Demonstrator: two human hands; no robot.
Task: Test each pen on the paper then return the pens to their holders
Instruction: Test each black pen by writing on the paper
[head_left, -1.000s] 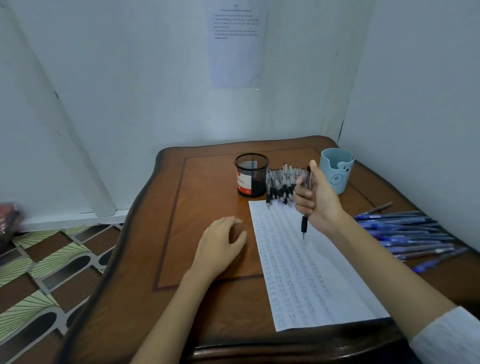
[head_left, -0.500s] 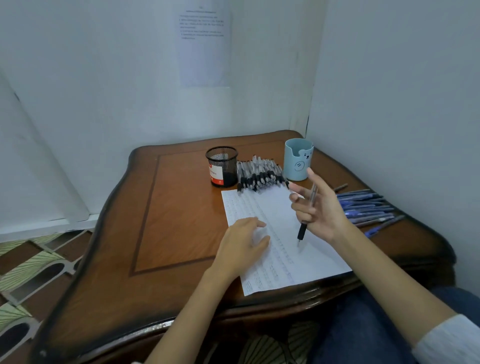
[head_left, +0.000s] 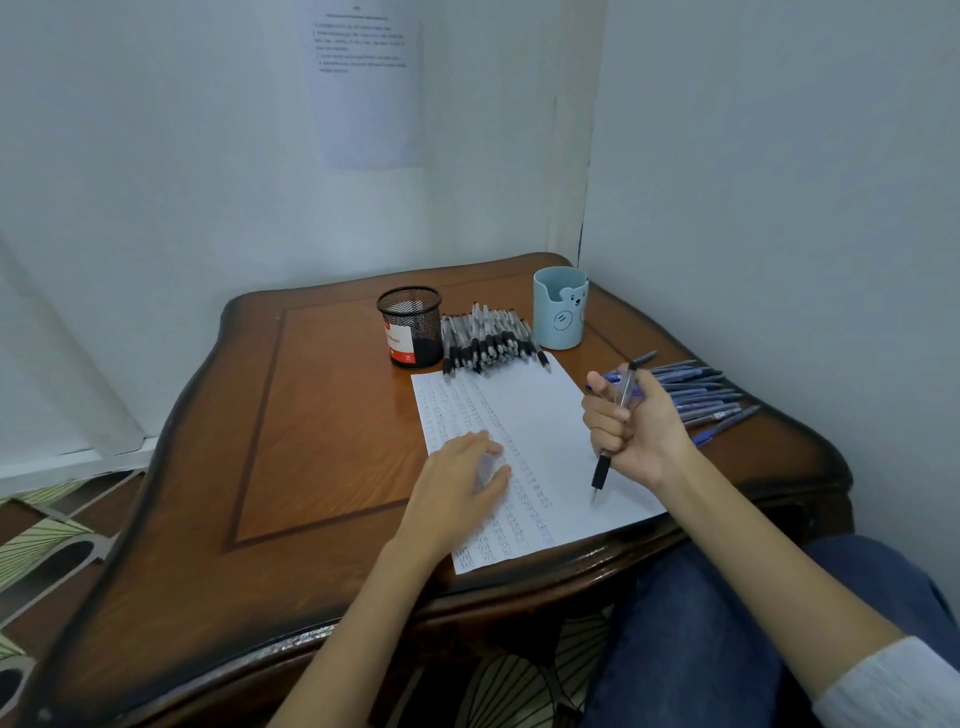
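Observation:
My right hand (head_left: 636, 426) grips a black pen (head_left: 602, 470), tip down just above the lower right part of the white paper (head_left: 540, 431). My left hand (head_left: 457, 483) lies flat on the paper's left side, fingers spread. The sheet carries rows of small scribbles. A row of several black pens (head_left: 488, 340) lies at the paper's far edge, between a black mesh holder (head_left: 410, 327) and a light blue bear cup (head_left: 560, 307). Several blue pens (head_left: 698, 392) lie on the table to the right, behind my right hand.
The wooden table (head_left: 322, 426) stands in a corner, with white walls close behind and to the right. A printed sheet (head_left: 366, 83) hangs on the back wall. My knee in blue jeans (head_left: 717, 623) is at the table's front right edge. Patterned floor tiles show at left.
My head has turned so the table sits further right and lower in view. My left hand moved from the bare wood onto the paper. My right hand closed tighter on the pen and lowered it.

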